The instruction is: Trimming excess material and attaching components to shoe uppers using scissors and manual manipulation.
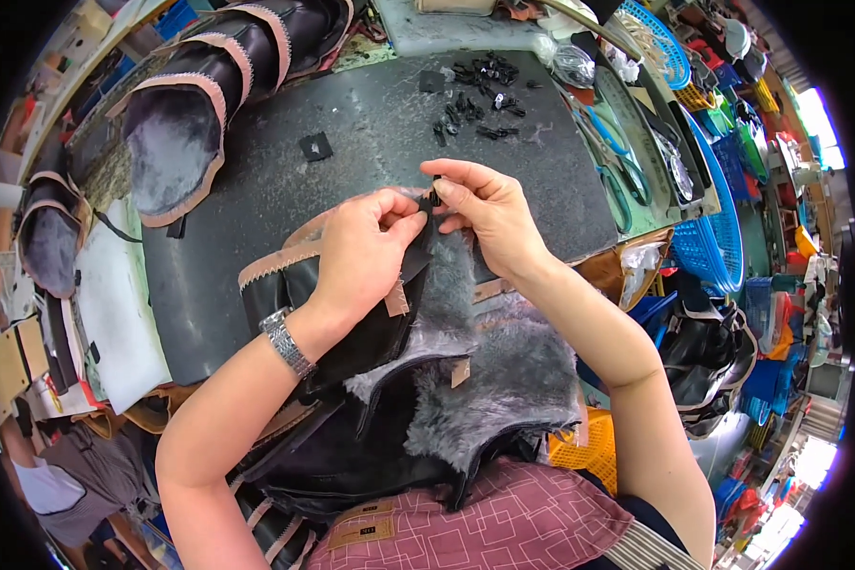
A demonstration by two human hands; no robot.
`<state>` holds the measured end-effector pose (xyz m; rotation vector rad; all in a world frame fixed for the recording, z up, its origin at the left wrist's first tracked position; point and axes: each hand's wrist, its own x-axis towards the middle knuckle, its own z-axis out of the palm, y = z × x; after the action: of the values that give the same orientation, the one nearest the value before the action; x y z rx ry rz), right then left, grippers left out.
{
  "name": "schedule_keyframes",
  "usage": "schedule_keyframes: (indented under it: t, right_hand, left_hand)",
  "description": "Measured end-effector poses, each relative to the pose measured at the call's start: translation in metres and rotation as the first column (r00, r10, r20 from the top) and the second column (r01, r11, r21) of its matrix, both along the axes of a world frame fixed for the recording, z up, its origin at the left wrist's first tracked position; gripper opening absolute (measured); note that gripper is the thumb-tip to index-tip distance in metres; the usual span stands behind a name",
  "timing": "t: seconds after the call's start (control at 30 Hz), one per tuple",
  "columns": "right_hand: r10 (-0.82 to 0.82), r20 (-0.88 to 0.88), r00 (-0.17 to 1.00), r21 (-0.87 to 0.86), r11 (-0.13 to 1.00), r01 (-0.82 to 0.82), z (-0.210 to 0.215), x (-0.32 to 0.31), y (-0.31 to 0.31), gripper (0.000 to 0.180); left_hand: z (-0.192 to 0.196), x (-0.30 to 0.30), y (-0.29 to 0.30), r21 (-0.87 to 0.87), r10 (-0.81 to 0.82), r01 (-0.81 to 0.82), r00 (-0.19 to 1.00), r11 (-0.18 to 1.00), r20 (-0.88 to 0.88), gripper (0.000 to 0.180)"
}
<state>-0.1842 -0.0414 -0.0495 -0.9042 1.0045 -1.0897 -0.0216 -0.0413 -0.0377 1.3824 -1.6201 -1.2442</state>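
My left hand (359, 255), with a metal watch on its wrist, is closed in a pinch on the top edge of a black leather boot upper (328, 451). The upper lies over my lap and the table's near edge, its grey fur lining (508, 370) turned out on the right. Between the thumb and fingers of my right hand (492, 220) is a small black zipper slider (437, 193), touching the edge at my left fingertips. How the slider sits on that edge is hidden by the fingers. Several loose black zipper sliders (489, 71) lie at the table's far side.
A dark work mat (199, 285) covers the table, with a small black square (316, 146) on it. Stacked fur-lined boot uppers (176, 147) stand at the far left. Scissors with teal handles (627, 176) lie at the right, beside a blue basket (708, 252).
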Motion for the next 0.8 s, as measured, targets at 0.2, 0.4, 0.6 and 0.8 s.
schedule_keyframes:
  t: [0.2, 0.4, 0.6, 0.8]
  right_hand:
    - [0.043, -0.166, 0.985, -0.093, 0.994, -0.059, 0.002, 0.001, 0.006, 0.023]
    - [-0.428, -0.574, 0.698, -0.760, 0.597, -0.259, 0.001, 0.002, 0.019, 0.019]
    - [-0.460, -0.549, 0.698, -0.835, 0.285, -0.470, 0.001, -0.018, 0.037, 0.023]
    - [-0.332, -0.716, 0.614, -0.667, 0.065, -0.742, 0.007, -0.044, 0.082, 0.027]
  left_hand:
    - [-0.005, 0.001, 0.000, 0.029, 0.016, -0.014, 0.997, 0.999, -0.079, 0.014]
    - [-0.005, -0.002, -0.005, 0.075, -0.030, 0.051, 0.965, 0.996, -0.260, 0.021]
    - [-0.008, 0.003, -0.007, 0.021, -0.152, 0.158, 0.970, 0.987, -0.190, 0.019]
    - [-0.006, -0.004, -0.002, -0.080, -0.133, 0.121, 0.977, 0.989, -0.165, 0.019]
